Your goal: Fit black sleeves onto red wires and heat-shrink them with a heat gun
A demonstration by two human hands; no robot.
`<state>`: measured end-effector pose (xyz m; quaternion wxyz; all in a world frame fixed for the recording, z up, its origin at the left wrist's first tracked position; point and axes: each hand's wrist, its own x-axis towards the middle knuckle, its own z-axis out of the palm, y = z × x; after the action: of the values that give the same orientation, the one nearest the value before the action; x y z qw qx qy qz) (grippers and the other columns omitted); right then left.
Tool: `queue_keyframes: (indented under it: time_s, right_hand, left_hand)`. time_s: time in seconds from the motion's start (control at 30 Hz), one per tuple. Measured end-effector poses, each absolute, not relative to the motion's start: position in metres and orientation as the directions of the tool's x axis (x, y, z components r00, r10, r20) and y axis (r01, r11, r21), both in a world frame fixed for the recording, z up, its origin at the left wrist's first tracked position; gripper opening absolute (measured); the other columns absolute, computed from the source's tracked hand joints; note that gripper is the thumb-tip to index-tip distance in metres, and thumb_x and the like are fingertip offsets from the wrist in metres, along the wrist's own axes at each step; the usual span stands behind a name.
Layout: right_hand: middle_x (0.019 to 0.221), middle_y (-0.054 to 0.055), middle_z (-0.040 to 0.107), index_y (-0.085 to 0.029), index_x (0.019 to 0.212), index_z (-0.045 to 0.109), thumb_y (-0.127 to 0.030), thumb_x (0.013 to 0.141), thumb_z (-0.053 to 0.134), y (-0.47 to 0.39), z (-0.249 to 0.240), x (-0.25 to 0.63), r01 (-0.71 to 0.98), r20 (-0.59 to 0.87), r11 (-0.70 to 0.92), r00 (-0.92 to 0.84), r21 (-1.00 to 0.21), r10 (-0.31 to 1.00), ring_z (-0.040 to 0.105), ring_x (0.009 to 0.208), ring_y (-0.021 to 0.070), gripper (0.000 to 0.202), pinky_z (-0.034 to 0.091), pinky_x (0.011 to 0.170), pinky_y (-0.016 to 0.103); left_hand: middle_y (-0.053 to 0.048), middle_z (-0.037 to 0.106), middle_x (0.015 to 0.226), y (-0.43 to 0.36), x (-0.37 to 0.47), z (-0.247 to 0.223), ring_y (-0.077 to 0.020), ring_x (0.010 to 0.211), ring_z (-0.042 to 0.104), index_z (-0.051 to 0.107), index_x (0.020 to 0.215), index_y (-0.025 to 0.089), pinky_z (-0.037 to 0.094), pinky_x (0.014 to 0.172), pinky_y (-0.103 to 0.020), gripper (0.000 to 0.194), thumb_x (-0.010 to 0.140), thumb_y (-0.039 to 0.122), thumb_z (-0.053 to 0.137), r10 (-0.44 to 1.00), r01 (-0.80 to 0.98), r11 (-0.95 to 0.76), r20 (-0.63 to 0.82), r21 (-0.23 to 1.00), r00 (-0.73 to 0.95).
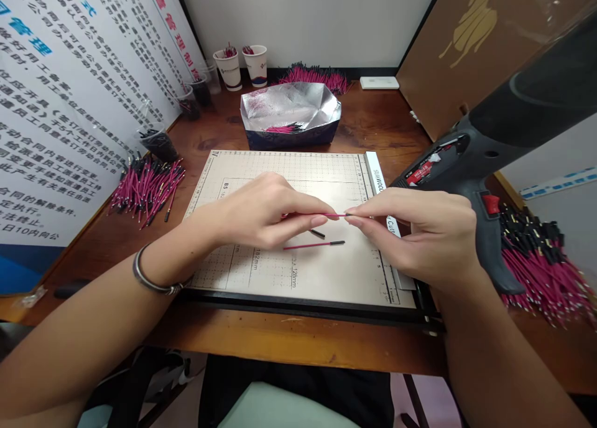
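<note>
Where the table (298,334) shows its front edge, nearest you, the paper cutter (354,279) lies just behind. On the cutter's board rests a loose wire (312,245), pink with a black end, and beyond it a short black piece (318,234). Above the middle of the cutter you hold a pink wire (342,216) between both hands: your left hand (268,210) pinches it between thumb and forefinger, and your right hand (424,235) has its fingertips closed at the wire's black end. To the right of the cutter stand the grey tool (482,173) with a red trigger and, past it, a big wire heap (545,266). Left of the cutter lies a smaller wire pile (147,188). Behind the cutter sits a foil-lined container (291,139) with more wires inside; farther back from the cutter are two paper cups (228,72), a far wire bundle (317,78) and a white box (379,83).
</note>
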<state>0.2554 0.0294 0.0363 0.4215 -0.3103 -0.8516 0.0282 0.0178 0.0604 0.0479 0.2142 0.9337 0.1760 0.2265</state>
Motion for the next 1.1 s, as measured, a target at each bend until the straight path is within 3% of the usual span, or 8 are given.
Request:
queue_keyframes:
  time_s: [0.13,0.23,0.33,0.47,0.73,1.1]
  right_hand:
    - [0.066,-0.006,0.075,-0.024,0.078,0.070,-0.011,0.083,0.073,0.0284,0.0379,0.2555,0.510,0.691,0.797,-0.449,-0.322,0.566,0.055,0.045,0.0056,0.014,0.038,0.040,0.022]
    - [0.066,-0.006,0.075,-0.024,0.077,0.070,-0.011,0.083,0.073,0.0292,0.0394,0.2572,0.495,0.697,0.802,-0.442,-0.335,0.565,0.054,0.045,0.0056,0.014,0.035,0.038,0.023]
    - [0.067,-0.005,0.075,-0.023,0.077,0.070,-0.011,0.084,0.072,0.0305,0.0401,0.2591,0.468,0.702,0.808,-0.435,-0.358,0.563,0.055,0.046,0.0059,0.014,0.035,0.038,0.023]
    - [0.065,-0.004,0.074,-0.023,0.077,0.071,-0.012,0.084,0.072,0.0302,0.0407,0.2596,0.414,0.691,0.811,-0.436,-0.415,0.576,0.057,0.048,0.0066,0.013,0.036,0.040,0.022]
    - [0.065,-0.003,0.075,-0.023,0.074,0.073,-0.013,0.083,0.073,0.0286,0.0429,0.2578,0.379,0.634,0.762,-0.423,-0.525,0.648,0.058,0.048,0.0069,0.013,0.035,0.040,0.023]
    - [0.068,-0.003,0.075,-0.023,0.076,0.076,-0.015,0.081,0.076,0.0283,0.0383,0.2625,0.333,0.523,0.636,-0.371,-0.696,0.767,0.059,0.054,0.0066,0.010,0.041,0.046,0.023]
  left_hand:
    - [0.001,0.064,0.053,0.0614,0.0190,0.0476,-0.0074,0.040,0.044,0.077,0.110,0.011,0.032,0.044,-0.021,0.031,0.105,0.022,0.048,0.405,0.226,-0.875,0.391,0.427,0.827]
    - [-0.001,0.069,0.058,0.0621,0.0195,0.0475,-0.0067,0.042,0.048,0.077,0.110,0.012,0.034,0.045,-0.020,0.030,0.105,0.022,0.049,0.400,0.222,-0.882,0.410,0.416,0.820]
    - [-0.004,0.077,0.069,0.0622,0.0190,0.0471,-0.0061,0.046,0.056,0.078,0.107,0.014,0.039,0.049,-0.018,0.024,0.102,0.025,0.057,0.396,0.201,-0.878,0.423,0.434,0.815]
    - [-0.003,0.072,0.060,0.0610,0.0192,0.0465,-0.0065,0.044,0.053,0.079,0.107,0.011,0.038,0.047,-0.019,0.028,0.098,0.034,0.066,0.403,0.195,-0.872,0.434,0.448,0.805]
    - [-0.004,0.077,0.070,0.0590,0.0199,0.0488,-0.0078,0.048,0.059,0.079,0.109,0.015,0.042,0.050,-0.019,0.034,0.105,0.027,0.048,0.436,0.205,-0.825,0.363,0.526,0.823]
    - [-0.004,0.076,0.069,0.0574,0.0218,0.0509,-0.0074,0.049,0.059,0.079,0.100,0.013,0.042,0.051,-0.019,0.030,0.104,0.022,0.050,0.439,0.216,-0.839,0.387,0.500,0.811]
